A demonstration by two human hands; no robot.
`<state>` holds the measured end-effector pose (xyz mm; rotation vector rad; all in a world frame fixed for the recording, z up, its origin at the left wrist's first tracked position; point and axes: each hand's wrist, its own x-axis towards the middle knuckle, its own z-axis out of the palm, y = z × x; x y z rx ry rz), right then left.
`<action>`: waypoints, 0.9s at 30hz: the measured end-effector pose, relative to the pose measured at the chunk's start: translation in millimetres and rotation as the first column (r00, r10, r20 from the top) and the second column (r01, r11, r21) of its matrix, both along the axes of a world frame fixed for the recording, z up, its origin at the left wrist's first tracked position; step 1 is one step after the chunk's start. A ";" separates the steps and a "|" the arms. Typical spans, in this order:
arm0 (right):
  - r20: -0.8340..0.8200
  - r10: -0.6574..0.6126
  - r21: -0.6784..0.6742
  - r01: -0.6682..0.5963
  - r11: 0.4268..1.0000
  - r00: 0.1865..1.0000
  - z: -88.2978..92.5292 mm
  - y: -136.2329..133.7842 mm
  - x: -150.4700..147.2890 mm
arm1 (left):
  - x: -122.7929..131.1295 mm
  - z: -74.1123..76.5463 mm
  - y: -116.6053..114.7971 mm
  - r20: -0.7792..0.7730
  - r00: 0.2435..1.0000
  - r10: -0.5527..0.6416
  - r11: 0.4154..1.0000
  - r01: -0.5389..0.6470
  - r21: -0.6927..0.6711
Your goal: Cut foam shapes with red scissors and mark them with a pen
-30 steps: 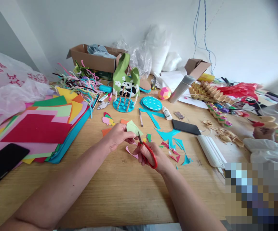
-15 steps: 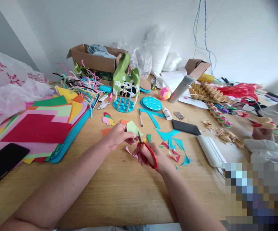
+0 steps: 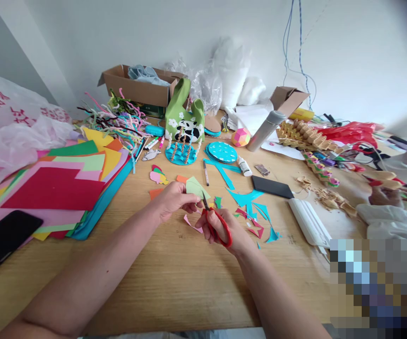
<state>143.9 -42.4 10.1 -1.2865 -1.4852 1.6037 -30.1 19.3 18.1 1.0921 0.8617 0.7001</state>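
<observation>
Sheets point(image 3: 53, 188) in many colours lay piled at the left. The left hand point(image 3: 174, 200) pinched a pale green piece point(image 3: 195, 186) above the table point(image 3: 154, 287); scissors point(image 3: 223, 220) met its right edge, the right hand point(image 3: 237, 232) clamped round their red handles. Blue scraps point(image 3: 247, 196) lay further right.

The bare left hand point(image 3: 175, 200) and the bare right hand point(image 3: 226, 228) are seen uncovered down to the fingertips. The rounded, bare left forearm point(image 3: 97, 275) is marked by one small, dark, round spot point(image 3: 107, 271) and is creased by a thin, curved line near the elbow. The smooth, bare right forearm point(image 3: 272, 287) is tapered toward the wrist. At the lower edge, a narrow strip of pale greyish material point(image 3: 175, 335) is shown; whether it is worn cannot be told.
</observation>
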 end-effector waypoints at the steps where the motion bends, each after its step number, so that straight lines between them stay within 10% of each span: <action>1: 0.004 0.000 0.006 0.000 1.000 1.000 0.2 0.1 0.0 | 0.1 -0.1 -0.4 0.005 1.000 -0.009 1.000 0.009 -0.008; 27: 0.019 0.022 0.007 -0.022 1.000 1.000 0.8 -0.8 0.6 | 0.6 3.5 -0.9 -0.074 0.996 0.049 0.996 -0.043 0.077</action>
